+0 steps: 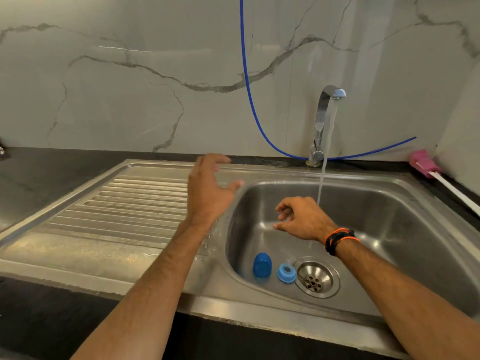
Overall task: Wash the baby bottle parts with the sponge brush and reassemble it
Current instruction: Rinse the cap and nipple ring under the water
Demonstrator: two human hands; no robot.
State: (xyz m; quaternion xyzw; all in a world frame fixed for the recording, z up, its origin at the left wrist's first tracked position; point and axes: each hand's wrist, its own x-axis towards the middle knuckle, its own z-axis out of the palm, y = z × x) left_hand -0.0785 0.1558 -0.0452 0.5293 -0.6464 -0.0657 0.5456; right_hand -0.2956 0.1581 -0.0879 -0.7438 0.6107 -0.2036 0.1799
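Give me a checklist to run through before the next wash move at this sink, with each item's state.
1. Water running from tap: ok.
2. Blue cap in sink, within reach: ok.
3. Blue ring clear of drain: ok, beside it.
4. Sponge brush in hand: not ok, lies on the counter at right.
5. Left hand and right hand free: ok, both hold nothing.
6. Bottle body located: cannot tell, not in view.

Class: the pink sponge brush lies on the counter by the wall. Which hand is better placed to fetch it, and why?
Probably the right hand: it hangs over the basin on the same side as the sponge brush, while the left hand is over the drainboard, farther away.
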